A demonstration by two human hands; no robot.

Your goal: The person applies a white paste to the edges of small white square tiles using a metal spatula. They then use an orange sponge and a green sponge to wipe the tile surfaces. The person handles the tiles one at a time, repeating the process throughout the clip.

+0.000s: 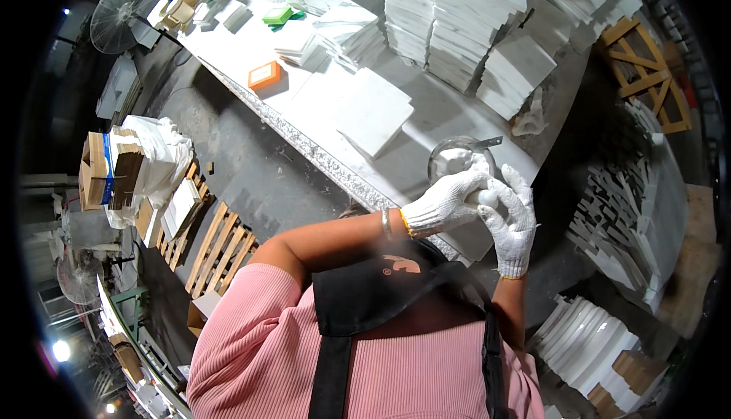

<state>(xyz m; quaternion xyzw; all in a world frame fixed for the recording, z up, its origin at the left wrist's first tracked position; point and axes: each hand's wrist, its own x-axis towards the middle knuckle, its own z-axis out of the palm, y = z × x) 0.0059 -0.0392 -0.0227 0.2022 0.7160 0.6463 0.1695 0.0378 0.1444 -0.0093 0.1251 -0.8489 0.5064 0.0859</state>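
Note:
My left hand [448, 199], in a white knit glove, reaches in with its fingers closed at a small whitish round-ended thing [487, 199]. My right hand [512, 225], gloved alike, curls its fingers around the same thing from the other side. It looks like a tube or small bottle, but the gloves hide most of it. Just beyond both hands stands a round bowl [435, 166] with a white lumpy mass [455, 159] inside. A flat metal scraper blade [488, 143] lies across the bowl's far right rim.
A loose white marble tile [375, 111] lies on the white table left of the bowl. Tall tile stacks [476, 19] stand at the back. An orange box [264, 75] and a green box [277, 15] sit farther left. More tiles [640, 206] lean at the right.

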